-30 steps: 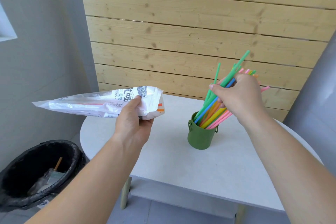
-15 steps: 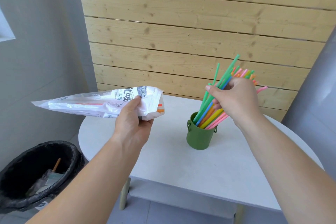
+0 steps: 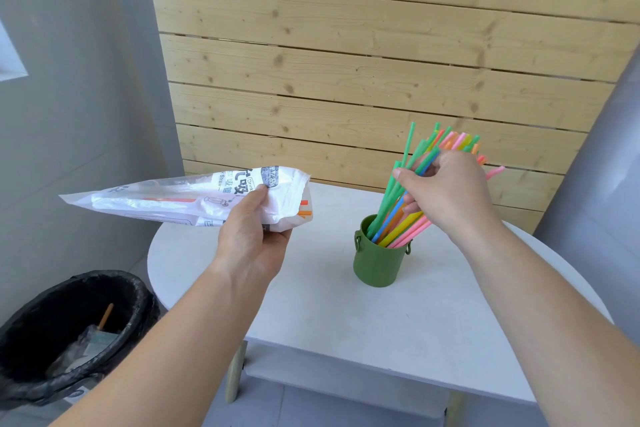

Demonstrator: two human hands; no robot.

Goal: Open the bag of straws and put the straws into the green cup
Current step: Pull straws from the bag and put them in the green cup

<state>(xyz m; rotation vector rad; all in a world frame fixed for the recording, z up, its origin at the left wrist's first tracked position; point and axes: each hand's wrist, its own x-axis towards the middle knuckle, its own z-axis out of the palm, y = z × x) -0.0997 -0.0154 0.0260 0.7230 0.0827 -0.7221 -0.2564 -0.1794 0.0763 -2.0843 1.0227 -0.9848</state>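
1. The right hand (image 3: 446, 189) has its fingers (image 3: 403, 174) closed around a bundle of coloured straws (image 3: 398, 218), whose lower ends already sit inside the green cup (image 3: 377, 262) on the white counter (image 3: 311, 288).
2. The left hand (image 3: 252, 236) pinches the printed plastic bag (image 3: 180, 198) near its open end, holding it level above the counter's left edge.
3. Risk: the bundle leans hard to the right — let go abruptly and its weight could tip the cup or fan straws over the rim onto the counter.
4. Risk: an orange straw appears to remain in the bag; tilting the open end down could drop it, perhaps toward the black bin (image 3: 69, 333).
5. Hard to tell: how many straws remain in the bag, and how deep the bundle reaches in the cup — its wall hides that.
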